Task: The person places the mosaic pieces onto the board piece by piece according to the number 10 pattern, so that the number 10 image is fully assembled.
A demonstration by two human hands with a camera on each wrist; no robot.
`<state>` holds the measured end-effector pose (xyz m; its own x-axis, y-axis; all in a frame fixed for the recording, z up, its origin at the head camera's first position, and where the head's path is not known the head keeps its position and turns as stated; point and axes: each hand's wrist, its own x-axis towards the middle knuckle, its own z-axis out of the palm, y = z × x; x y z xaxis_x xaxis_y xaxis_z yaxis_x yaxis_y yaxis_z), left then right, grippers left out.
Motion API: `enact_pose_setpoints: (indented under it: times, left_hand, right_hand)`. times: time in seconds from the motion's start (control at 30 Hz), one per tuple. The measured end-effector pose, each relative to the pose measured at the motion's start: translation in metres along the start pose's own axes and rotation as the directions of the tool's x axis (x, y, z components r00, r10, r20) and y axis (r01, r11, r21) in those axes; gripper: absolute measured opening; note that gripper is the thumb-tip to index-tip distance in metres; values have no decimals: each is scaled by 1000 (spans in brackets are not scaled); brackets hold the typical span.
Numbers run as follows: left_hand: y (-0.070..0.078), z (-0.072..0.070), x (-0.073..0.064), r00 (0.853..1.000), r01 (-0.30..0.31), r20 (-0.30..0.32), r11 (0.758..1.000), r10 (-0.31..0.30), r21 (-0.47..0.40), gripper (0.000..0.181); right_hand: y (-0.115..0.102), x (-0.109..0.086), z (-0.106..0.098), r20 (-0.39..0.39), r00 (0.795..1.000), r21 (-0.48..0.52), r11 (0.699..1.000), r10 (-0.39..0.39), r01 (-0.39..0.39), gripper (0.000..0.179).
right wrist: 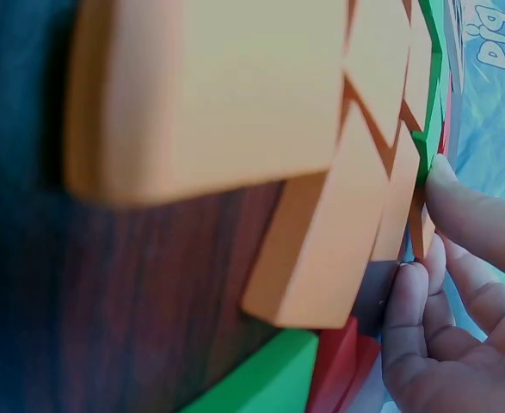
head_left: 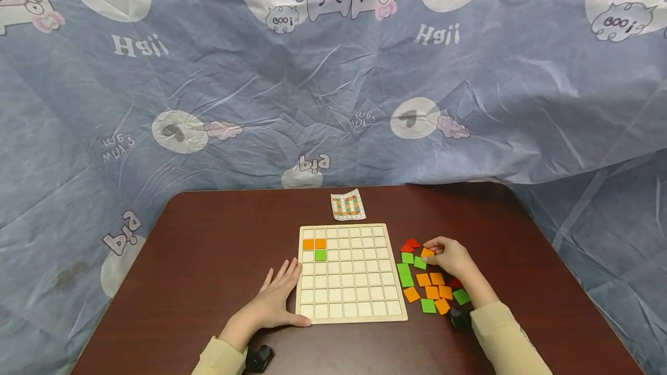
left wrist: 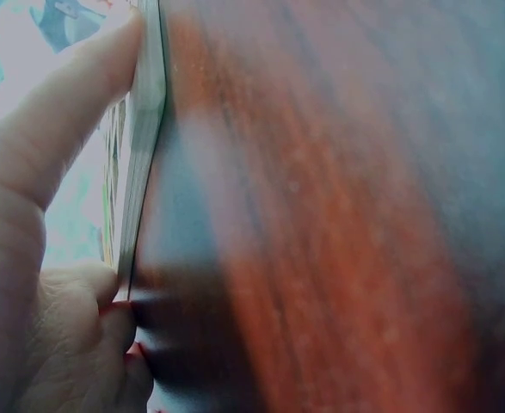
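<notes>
A pale wooden grid board (head_left: pixel 348 278) lies on the table, with two orange tiles (head_left: pixel 315 244) and one green tile (head_left: pixel 320 255) in its upper left cells. My left hand (head_left: pixel 273 301) spreads along the board's left side, thumb at the near left corner. In the left wrist view that thumb (left wrist: pixel 76 90) rests against the board's edge (left wrist: pixel 149 99). Right of the board, my right hand (head_left: pixel 452 257) pinches an orange square tile (head_left: pixel 427 252) between thumb and fingers. The right wrist view shows this tile (right wrist: pixel 421 228) nearly edge-on at the fingertips.
Loose orange tiles (head_left: pixel 432 292), green tiles (head_left: pixel 404 275) and red tiles (head_left: pixel 412 243) are scattered between the board and my right arm. Behind the board lies a small patterned card (head_left: pixel 348 206) with a coloured grid. A patterned cloth (head_left: pixel 333 85) hangs beyond the table's far edge.
</notes>
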<state>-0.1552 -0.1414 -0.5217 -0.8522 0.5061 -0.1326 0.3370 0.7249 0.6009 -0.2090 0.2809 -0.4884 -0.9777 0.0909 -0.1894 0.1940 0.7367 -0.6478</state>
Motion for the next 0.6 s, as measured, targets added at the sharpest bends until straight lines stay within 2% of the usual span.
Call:
enact_pose_setpoints:
  times: [0.23, 0.6]
  left_hand:
    - [5, -5, 0, 1000, 15, 23, 1000, -15, 8, 123]
    - [4, -4, 0, 1000, 16, 17, 1000, -16, 7, 122]
  right_hand:
    - [2, 2, -2, -7, 1000, 22, 1000, 7, -6, 31]
    - [6, 2, -3, -19, 1000, 76, 997, 1, 1, 28]
